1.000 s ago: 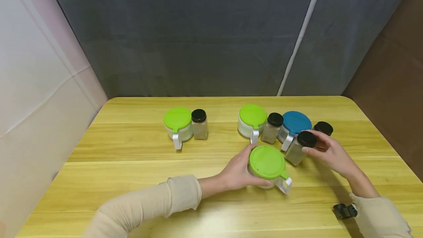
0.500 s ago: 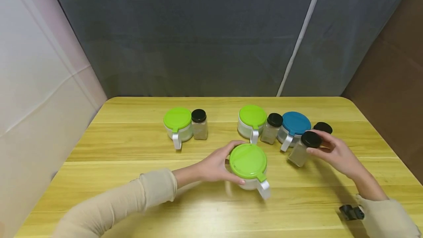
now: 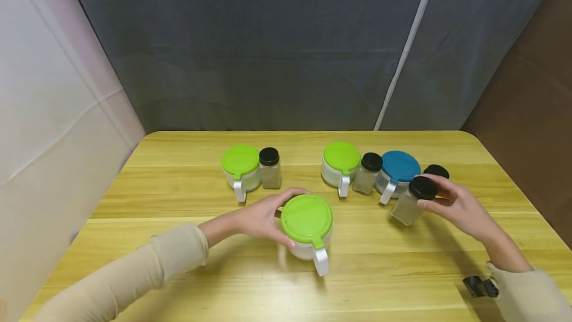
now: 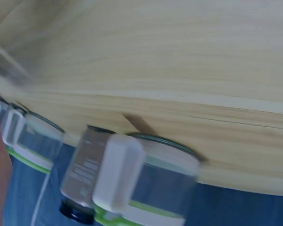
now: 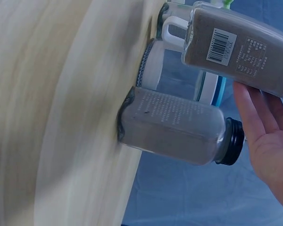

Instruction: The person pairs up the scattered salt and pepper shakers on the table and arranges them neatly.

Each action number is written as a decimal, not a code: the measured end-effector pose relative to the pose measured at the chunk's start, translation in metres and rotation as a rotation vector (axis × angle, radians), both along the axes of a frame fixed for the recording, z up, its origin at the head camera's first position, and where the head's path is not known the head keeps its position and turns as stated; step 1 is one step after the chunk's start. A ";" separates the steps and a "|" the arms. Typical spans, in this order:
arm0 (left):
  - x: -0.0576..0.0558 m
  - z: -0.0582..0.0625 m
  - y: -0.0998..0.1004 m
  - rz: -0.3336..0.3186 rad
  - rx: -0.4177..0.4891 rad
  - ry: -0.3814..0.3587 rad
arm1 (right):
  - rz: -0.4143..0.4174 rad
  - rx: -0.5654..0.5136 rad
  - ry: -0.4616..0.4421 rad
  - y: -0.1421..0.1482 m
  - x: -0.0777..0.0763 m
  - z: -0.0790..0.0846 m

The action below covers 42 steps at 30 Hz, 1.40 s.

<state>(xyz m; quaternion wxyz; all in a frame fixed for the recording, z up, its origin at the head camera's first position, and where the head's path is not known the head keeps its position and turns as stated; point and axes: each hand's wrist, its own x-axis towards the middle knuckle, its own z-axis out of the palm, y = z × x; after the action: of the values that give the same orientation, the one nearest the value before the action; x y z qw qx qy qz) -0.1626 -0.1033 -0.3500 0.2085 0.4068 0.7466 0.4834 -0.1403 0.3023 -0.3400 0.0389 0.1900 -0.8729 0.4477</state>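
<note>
Showing only from right wrist: I see a barcode (image 5: 221, 46) on the jar (image 5: 247, 52).
Right hand (image 3: 460, 210): pinching that jar, tilted, near the blue-lidded pot (image 3: 400, 165).
Left hand (image 3: 258, 218): curled round a green-lidded pot (image 3: 307, 218), well left.

Held green-lidded jar (image 3: 307, 225), tilted bottle (image 3: 412, 202)

Blue-lid pot (image 3: 400, 165): one. Green-lid pots (image 3: 307, 218) (image 3: 341, 159) (image 3: 240, 161): three, all left of it. Black-cap bottles (image 3: 407, 206) (image 3: 368, 175) (image 3: 270, 173) (image 3: 437, 170): four; two left of blue-lid pot, one right, one front-right.
</note>
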 end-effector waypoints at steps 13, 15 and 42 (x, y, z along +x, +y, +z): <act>0.001 0.012 -0.047 -0.035 -0.008 0.001 | 0.063 -0.068 0.001 -0.006 0.003 0.009; 0.002 0.014 -0.052 -0.038 -0.013 -0.006 | 0.077 -0.071 0.003 -0.008 0.003 0.010; 0.016 0.011 -0.102 -0.024 -0.055 -0.013 | 0.348 -0.118 0.059 -0.071 -0.009 0.008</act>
<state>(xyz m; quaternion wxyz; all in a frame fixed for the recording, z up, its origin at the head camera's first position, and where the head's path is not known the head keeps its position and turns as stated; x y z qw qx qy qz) -0.1461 -0.2051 -0.3387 0.2305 0.4066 0.7534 0.4626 -0.1489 0.2312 -0.3324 -0.0027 0.3486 -0.7976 0.4923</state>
